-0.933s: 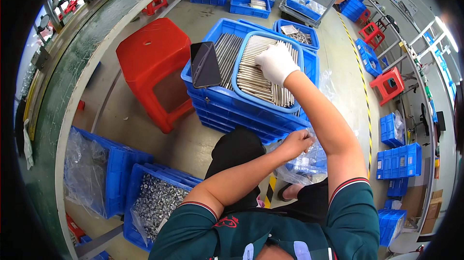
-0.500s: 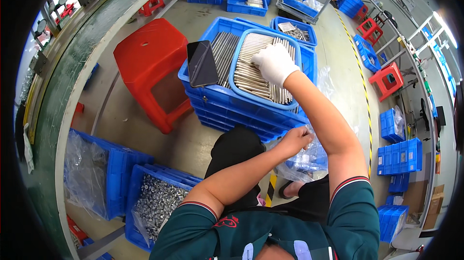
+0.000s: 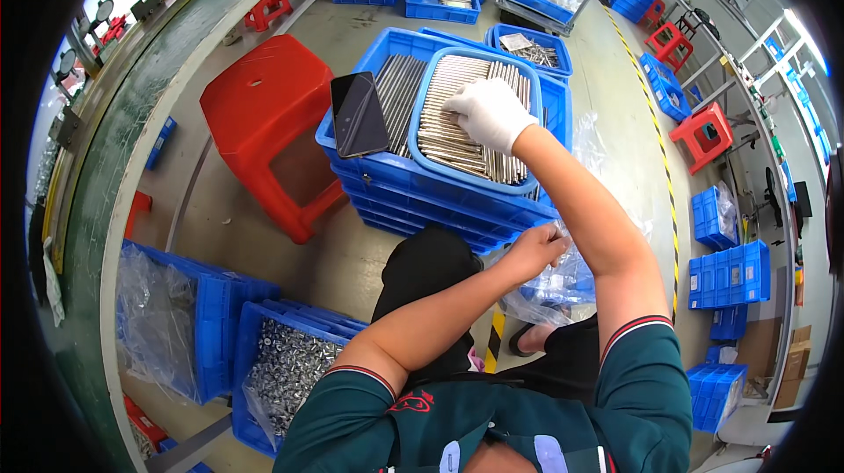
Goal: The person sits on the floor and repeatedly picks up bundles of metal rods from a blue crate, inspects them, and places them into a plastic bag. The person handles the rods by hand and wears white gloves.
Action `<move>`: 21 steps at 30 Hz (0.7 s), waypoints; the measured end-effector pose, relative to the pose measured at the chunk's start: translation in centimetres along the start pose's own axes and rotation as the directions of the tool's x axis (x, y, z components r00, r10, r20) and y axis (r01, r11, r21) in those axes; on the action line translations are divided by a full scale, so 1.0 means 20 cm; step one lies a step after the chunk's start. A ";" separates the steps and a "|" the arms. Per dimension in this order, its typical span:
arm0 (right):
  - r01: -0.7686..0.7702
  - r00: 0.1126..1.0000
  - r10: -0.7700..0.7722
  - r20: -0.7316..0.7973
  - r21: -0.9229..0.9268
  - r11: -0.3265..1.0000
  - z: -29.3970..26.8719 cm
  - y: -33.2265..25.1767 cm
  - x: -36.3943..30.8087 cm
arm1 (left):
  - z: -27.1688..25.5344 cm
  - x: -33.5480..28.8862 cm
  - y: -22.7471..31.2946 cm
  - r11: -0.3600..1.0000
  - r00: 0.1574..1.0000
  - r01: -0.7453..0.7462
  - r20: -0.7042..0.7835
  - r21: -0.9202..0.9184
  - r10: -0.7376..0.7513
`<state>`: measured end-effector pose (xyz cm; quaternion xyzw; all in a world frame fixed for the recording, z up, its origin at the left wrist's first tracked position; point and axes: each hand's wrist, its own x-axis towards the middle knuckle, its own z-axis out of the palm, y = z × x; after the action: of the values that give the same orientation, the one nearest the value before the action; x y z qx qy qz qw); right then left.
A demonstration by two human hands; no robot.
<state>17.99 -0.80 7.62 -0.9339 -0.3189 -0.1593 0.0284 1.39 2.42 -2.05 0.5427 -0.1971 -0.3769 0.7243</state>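
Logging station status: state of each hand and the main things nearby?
Right hand: white-gloved, over the metal rods; grip unclear
Left hand: bare, fingers curled; grip unclear
Metal rods: loose, in rows
Light-blue tray: well filled with rods
Phone: face up, screen dark
Large red stool: upright, unoccupied
Clear plastic: crumpled

My view has shifted slightly, so the light-blue, round-cornered plastic tray (image 3: 457, 176) now lies farther left in it. Over its slim silvery metal rods (image 3: 440, 128), the white-gloved right hand (image 3: 492, 114) has moved a little left, fingers reaching nearer the tray's left rim.
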 end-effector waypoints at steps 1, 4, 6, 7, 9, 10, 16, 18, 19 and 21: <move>-0.024 1.000 0.024 0.014 -0.026 0.999 -0.02 0.00 0.00 | 0.00 -0.01 0.02 1.000 1.000 -0.002 -0.001 0.000 0.002; -0.202 0.972 0.206 -0.112 0.045 0.978 -0.07 0.06 -0.07 | 0.00 -0.02 0.03 1.000 1.000 0.001 -0.007 -0.004 -0.001; -0.284 0.959 0.284 0.014 0.087 0.955 -0.10 0.08 -0.13 | 0.00 -0.03 0.03 1.000 1.000 0.000 -0.010 -0.008 0.000; -0.300 0.951 0.288 0.112 0.106 0.948 -0.14 0.06 -0.16 | 0.00 -0.03 0.03 1.000 1.000 -0.003 -0.011 -0.006 0.003; -0.294 0.934 0.259 0.245 0.120 0.948 -0.16 0.03 -0.20 | -0.02 -0.03 0.03 1.000 1.000 -0.006 -0.017 -0.002 0.006; -0.264 0.943 0.237 0.236 0.090 0.960 -0.16 0.03 -0.22 | -0.01 -0.02 0.03 1.000 1.000 -0.006 -0.010 0.000 0.006; -0.161 0.974 0.158 0.165 0.004 0.987 -0.08 0.04 -0.25 | 0.03 -0.01 0.00 1.000 1.000 -0.009 -0.014 0.002 0.009; -0.172 0.978 0.171 0.120 -0.006 0.985 -0.06 0.04 -0.24 | 0.03 0.00 0.00 1.000 1.000 -0.008 -0.016 0.013 0.008; -0.180 0.979 0.179 0.093 -0.001 0.984 -0.06 0.03 -0.23 | 0.03 0.00 0.00 1.000 1.000 -0.003 -0.015 0.024 0.003; -0.183 0.979 0.186 0.084 -0.038 0.982 -0.06 0.01 -0.23 | 0.04 0.00 0.00 1.000 1.000 -0.003 -0.014 0.031 0.004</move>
<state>14.30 -3.81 7.23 -0.9658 -0.2293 -0.1199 0.0150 0.93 1.91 -1.86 0.5561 -0.1985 -0.3686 0.7180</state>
